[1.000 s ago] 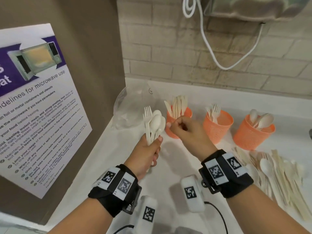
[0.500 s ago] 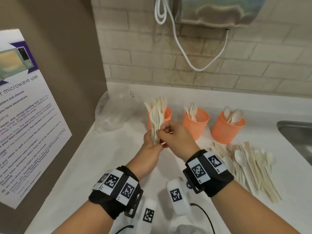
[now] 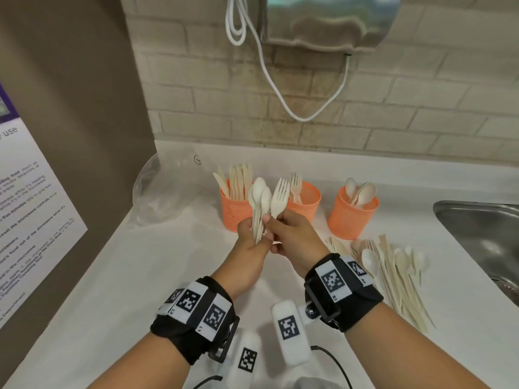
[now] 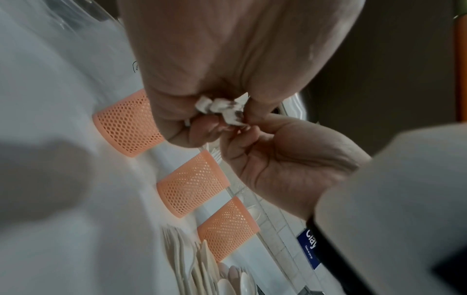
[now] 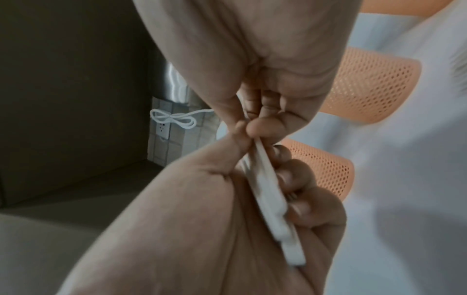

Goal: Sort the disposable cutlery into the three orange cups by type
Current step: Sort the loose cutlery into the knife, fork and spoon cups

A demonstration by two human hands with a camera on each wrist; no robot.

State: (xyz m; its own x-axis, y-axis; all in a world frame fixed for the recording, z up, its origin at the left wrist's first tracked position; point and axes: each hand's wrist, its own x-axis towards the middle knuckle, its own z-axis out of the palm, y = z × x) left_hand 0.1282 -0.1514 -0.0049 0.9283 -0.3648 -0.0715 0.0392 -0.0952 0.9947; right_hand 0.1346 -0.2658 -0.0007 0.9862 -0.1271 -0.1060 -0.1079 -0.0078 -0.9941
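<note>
My left hand (image 3: pixel 252 237) grips a bundle of pale spoons (image 3: pixel 259 197) by their handles, upright in front of the cups. My right hand (image 3: pixel 276 224) pinches a pale fork (image 3: pixel 280 196) at the bundle's right side, tilted away from the spoons. In the right wrist view its thumb and finger (image 5: pixel 262 127) close on the fork's handle (image 5: pixel 267 179). Three orange mesh cups stand behind: the left cup (image 3: pixel 233 211) holds knives, the middle cup (image 3: pixel 307 204) forks, the right cup (image 3: pixel 349 220) spoons. The handle ends (image 4: pixel 220 107) show below my left palm.
A loose pile of mixed cutlery (image 3: pixel 393 273) lies on the white counter (image 3: pixel 140 276) at the right. A steel sink (image 3: pixel 483 234) is at the far right, a clear plastic bag (image 3: pixel 160 189) in the left corner. A white cable (image 3: pixel 269 80) hangs on the brick wall.
My right hand came from beside the knife cup to the bundle, pinched the fork, and has now drawn it to the right of the spoons. Both hands sit further right.
</note>
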